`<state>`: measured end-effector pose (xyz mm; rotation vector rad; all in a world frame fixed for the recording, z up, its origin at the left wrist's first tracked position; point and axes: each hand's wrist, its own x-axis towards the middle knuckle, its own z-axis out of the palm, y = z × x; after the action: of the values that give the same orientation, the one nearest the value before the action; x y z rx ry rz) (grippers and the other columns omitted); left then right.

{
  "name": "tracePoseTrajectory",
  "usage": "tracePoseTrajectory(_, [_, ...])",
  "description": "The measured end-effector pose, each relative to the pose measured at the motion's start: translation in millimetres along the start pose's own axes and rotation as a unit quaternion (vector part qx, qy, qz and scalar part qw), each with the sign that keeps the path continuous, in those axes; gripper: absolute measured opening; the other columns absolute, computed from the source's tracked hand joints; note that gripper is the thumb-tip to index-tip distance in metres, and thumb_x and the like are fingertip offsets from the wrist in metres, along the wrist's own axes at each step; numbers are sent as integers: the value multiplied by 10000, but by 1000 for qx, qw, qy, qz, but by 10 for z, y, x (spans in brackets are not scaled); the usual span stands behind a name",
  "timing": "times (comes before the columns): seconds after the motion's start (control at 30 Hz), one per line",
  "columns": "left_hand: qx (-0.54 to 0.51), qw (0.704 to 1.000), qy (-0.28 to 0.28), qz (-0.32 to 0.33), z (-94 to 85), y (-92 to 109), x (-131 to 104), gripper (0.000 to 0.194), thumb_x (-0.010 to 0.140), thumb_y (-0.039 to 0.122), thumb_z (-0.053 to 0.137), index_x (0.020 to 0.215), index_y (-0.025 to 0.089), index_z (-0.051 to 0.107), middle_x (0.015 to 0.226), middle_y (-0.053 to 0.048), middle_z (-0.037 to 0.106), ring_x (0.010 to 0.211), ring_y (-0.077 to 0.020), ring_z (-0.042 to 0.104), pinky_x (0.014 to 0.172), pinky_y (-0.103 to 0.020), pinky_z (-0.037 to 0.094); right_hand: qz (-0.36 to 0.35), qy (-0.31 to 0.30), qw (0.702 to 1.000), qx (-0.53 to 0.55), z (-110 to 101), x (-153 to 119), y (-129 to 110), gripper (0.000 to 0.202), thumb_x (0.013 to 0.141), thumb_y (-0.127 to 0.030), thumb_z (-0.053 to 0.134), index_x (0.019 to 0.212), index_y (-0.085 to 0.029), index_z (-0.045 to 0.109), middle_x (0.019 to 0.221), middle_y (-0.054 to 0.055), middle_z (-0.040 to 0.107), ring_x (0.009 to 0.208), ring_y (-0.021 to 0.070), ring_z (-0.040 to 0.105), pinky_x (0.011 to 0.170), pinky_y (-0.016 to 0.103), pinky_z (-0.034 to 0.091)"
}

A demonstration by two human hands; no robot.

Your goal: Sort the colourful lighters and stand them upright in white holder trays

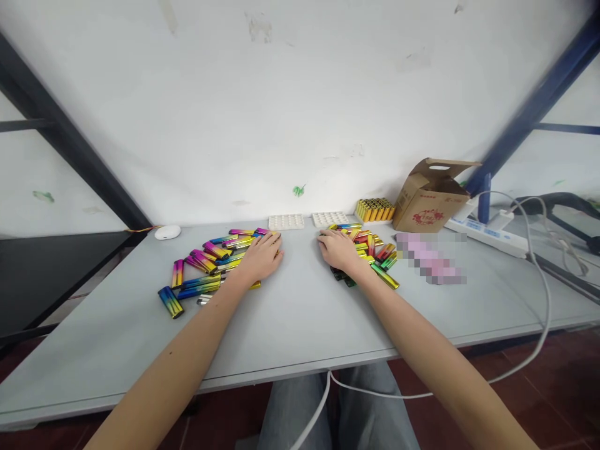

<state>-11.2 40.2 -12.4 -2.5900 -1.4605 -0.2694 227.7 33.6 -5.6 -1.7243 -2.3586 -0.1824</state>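
My left hand (260,257) lies palm down at the inner edge of a loose pile of shiny lighter-sized cases (201,284), its fingers stretched out and touching them. These cases are pink-yellow and blue-yellow, with a few silvery ones. On the other side, my right hand (338,250) rests palm down on a second pile of shiny cases (384,275), in green, yellow, red and some blue. Its fingers are extended over the pile's inner side. Anything beneath either palm is hidden.
Two white slotted trays (285,222) stand by the wall. Farther right are a tray of upright yellow cylinders (375,210), an opened cardboard box (426,203), a blurred pink item (431,257) and a power strip (492,234). A white cable (546,300) loops over the table's front edge.
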Motion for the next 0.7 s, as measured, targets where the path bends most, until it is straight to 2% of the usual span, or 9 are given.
tracePoseTrajectory(0.2, [-64, 998, 26, 11, -34, -20, 3, 446, 955, 349, 339, 1299, 149, 540, 1409, -119, 510, 1350, -265, 401, 1117, -453, 330, -20, 16, 999, 24, 9, -20, 4, 392, 940, -210, 391, 1297, -160, 546, 1355, 115, 560, 1281, 267, 459, 1066, 399, 324])
tracePoseTrajectory(0.33, [-91, 994, 61, 3, -59, -33, 17, 421, 953, 355, 356, 1232, 148, 592, 1357, -127, 551, 1300, -269, 459, 1111, -456, 347, -29, 23, 999, 36, 8, -29, 13, 381, 933, -219, 426, 1288, -138, 538, 1349, 136, 552, 1277, 274, 452, 1056, 402, 334])
tracePoseTrajectory(0.43, [-81, 994, 73, -1, -103, 38, -9, 403, 957, 349, 356, 1191, 149, 615, 1334, -125, 572, 1278, -259, 483, 1104, -452, 354, -33, 29, 998, 36, 9, -28, 14, 342, 935, -221, 435, 1239, -149, 572, 1332, 137, 556, 1267, 272, 453, 1049, 402, 335])
tracePoseTrajectory(0.57, [-36, 998, 52, -17, -150, 236, -120, 446, 964, 393, 350, 1240, 130, 582, 1401, -156, 512, 1351, -287, 405, 1113, -487, 326, -44, 58, 996, 44, 16, -22, 12, 305, 938, -227, 432, 1156, -152, 631, 1270, 126, 598, 1214, 266, 491, 1044, 392, 329])
tracePoseTrajectory(0.7, [-19, 1000, 10, 11, -133, 376, -247, 545, 961, 485, 332, 1331, 126, 507, 1466, -169, 442, 1414, -302, 315, 1155, -526, 231, -55, 100, 991, 73, -8, -13, 29, 298, 944, -220, 417, 1088, -152, 669, 1163, 107, 664, 1134, 244, 545, 1021, 369, 337])
